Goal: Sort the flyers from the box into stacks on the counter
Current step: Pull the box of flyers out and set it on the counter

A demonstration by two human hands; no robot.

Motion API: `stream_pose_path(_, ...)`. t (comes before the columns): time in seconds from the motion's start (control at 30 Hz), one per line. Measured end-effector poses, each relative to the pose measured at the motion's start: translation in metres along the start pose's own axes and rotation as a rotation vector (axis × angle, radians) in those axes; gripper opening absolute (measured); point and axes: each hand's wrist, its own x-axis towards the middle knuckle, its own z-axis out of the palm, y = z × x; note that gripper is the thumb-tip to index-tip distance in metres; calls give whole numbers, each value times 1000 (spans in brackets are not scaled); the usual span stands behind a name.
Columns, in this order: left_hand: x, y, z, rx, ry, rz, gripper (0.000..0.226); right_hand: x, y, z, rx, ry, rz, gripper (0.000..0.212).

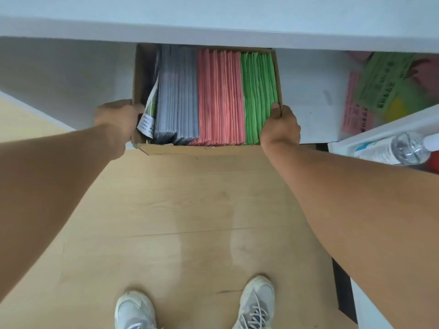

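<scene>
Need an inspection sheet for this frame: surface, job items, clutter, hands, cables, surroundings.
Surface: white counter overhangs the box; no stacks seen on the visible part.
Job's things: cardboard box below the counter edge, packed with upright grey-blue flyers, pink flyers and green flyers; one white-green leaflet leans at the left.
Clutter: loose pink and green sheets at right, blurred; plastic water bottle.
Hands: left hand grips the box's left wall; right hand grips its right wall, thumb inside.
Cables: nothing seen.
Surroundings: wooden floor, white sneakers.
</scene>
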Motion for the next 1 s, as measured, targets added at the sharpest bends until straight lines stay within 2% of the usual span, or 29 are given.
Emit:
stream_pose_path(0.07,2,0,5,103,-8,61,30,1,0,0,5,-2,1,46)
stream_pose_path(0.17,-4,-1,17,394,70,224,23,2,0,0,-13,-11,-20,44)
stream_pose_path(0.27,-11,-5,25,508,126,297,23,2,-2,-7,-57,-36,-39,41)
stream_pose_path(0.4,-25,-18,23,468,146,351,33,-4,-3,-16,-117,-32,-80,40)
stream_pose_path(0.5,-49,-32,15,410,140,398,58,-19,3,-22,-168,-19,-81,38)
stream_pose_path(0.57,-66,-43,7,379,146,370,66,-37,11,-32,-203,-10,-87,37)
stream_pose_path(0.8,-151,-78,-49,325,57,239,62,-135,43,-102,-207,-11,-6,29)
stream_pose_path(1.0,-272,-65,-144,340,-70,282,47,-283,49,-217,-205,28,247,31)
